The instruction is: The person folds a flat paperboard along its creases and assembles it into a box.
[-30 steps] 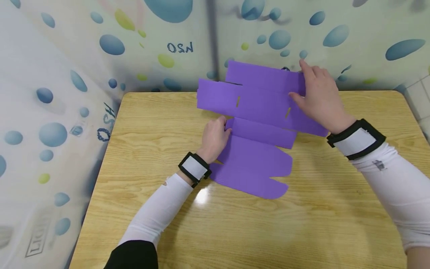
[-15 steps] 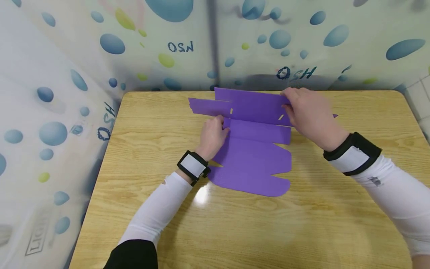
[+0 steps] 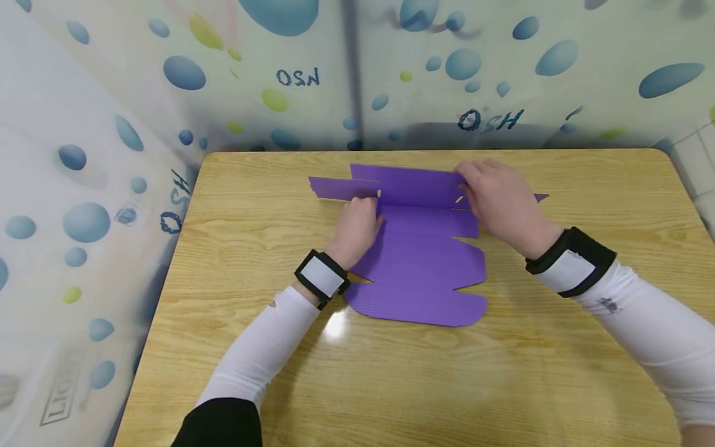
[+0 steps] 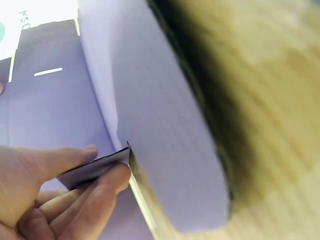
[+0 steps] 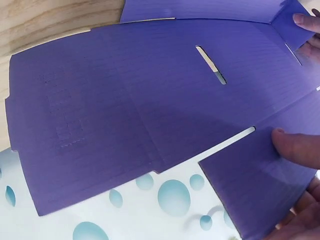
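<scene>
A purple cardboard box blank, creased and slotted, lies partly unfolded on the table. Its near panels are flat, while the far panel is raised along a crease. My left hand pinches a small flap between thumb and fingers at the blank's left side. My right hand grips the right end of the raised panel's top, thumb on one face and fingers behind. A wide side wing with a narrow slot spreads out in the right wrist view; the right hand hides much of it in the head view.
The wooden table ends at a far edge just behind the raised panel. Beyond it hangs a pale curtain with blue and green spots, which also runs along the left side. White tiles show at the far right.
The right hand has come down and toward me, tilting the far panel from leaning back against the curtain to standing up. The left hand stays near the same spot, holding the flap.
</scene>
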### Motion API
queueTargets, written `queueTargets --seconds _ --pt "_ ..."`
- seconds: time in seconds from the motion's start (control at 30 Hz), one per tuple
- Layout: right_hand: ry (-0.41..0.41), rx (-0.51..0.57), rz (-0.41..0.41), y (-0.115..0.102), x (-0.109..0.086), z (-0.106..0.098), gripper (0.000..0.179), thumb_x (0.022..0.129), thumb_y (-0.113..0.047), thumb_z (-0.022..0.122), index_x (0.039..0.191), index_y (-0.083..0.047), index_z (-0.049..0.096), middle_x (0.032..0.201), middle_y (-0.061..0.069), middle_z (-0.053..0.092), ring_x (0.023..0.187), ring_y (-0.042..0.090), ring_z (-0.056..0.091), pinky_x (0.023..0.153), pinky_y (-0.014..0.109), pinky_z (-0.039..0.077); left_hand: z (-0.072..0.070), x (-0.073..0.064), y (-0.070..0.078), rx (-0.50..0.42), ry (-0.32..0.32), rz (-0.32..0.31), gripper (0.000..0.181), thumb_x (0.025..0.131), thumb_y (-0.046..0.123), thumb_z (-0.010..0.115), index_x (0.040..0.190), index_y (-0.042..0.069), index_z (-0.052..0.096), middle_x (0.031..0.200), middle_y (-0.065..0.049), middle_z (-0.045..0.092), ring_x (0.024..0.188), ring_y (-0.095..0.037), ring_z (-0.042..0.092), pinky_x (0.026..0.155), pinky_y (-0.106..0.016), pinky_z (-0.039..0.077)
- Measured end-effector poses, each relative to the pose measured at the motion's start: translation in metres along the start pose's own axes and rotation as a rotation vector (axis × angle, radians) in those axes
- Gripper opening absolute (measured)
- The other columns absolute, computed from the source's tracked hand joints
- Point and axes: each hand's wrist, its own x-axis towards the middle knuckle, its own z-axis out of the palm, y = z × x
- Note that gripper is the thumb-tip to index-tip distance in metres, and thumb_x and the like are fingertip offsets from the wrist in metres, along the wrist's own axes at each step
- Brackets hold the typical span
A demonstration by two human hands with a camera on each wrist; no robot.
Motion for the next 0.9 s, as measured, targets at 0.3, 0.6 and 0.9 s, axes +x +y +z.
queueTargets --seconds 0.3,0.6,0.9 --pt "-0.015 0.017 -0.007 0.0 -0.001 0.002 0.016 0.091 0.014 0.066 0.1 0.004 0.058 0.082 0.016 0.064 0.075 0.037 0.059 0.067 0.05 0.05 -0.002 -0.001 -0.005 -0.188 -0.033 0.009 0.039 0.1 0.033 0.071 0.076 0.005 0.058 0.062 -0.002 0.047 0.055 -0.015 0.049 0.051 -0.031 0.043" --pt "-0.013 0.02 -0.035 0.0 -0.002 0.003 0.017 0.09 0.015 0.066 0.099 0.004 0.057 0.08 0.015 0.062 0.072 0.035 0.057 0.066 0.049 0.05 -0.03 -0.008 -0.018 -0.368 0.024 -0.038 0.029 0.101 0.029 0.069 0.104 0.0 0.077 0.089 -0.01 0.077 0.077 -0.018 0.074 0.07 -0.03 0.058" --pt "-0.028 0.035 -0.021 0.003 -0.001 0.002 0.016 0.092 0.013 0.066 0.103 0.004 0.059 0.083 0.016 0.064 0.074 0.035 0.058 0.067 0.049 0.05 -0.065 -0.022 -0.031 -0.401 0.421 0.023 0.023 0.098 0.024 0.075 0.091 0.004 0.067 0.082 -0.008 0.071 0.072 -0.021 0.068 0.065 -0.033 0.053"
